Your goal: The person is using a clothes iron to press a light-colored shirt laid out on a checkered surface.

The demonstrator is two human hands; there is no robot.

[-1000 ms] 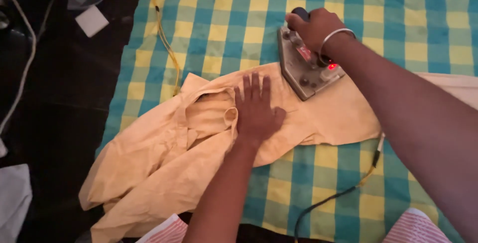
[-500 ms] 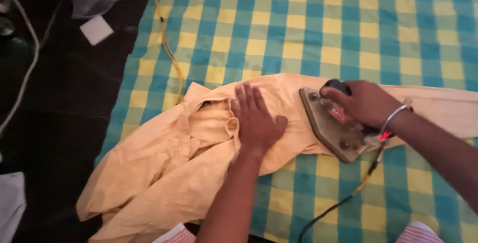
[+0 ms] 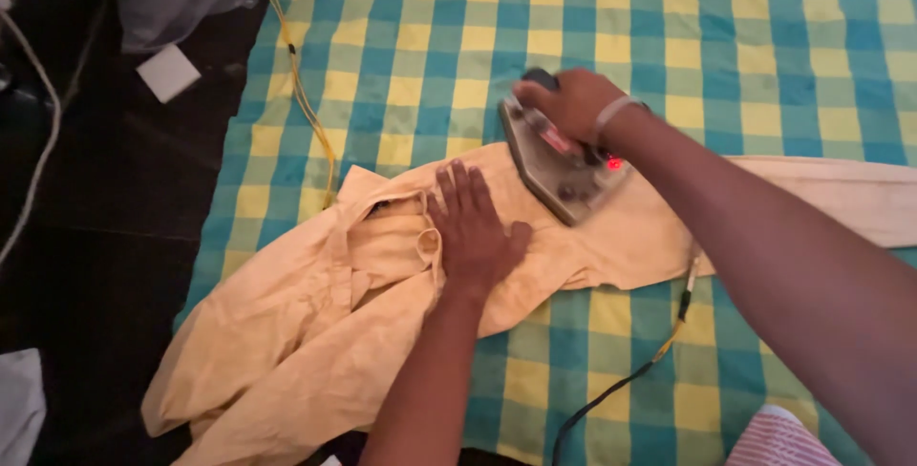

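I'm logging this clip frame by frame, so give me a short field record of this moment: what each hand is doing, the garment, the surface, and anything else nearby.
left hand: flat, palm down, pressing on the shirt near its collar
right hand: gripping the handle of the clothes iron, a bangle at the wrist
iron: soleplate down on the shirt, red light lit, cord trailing toward the lower edge
garment: pale yellow shirt, partly crumpled at lower left
surface: checked cloth in teal, yellow and green
nearby: yellow cable along the cloth's left edge

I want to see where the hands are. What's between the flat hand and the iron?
In the head view, only pale yellow shirt fabric lies between the left hand and the iron, which the right hand grips.
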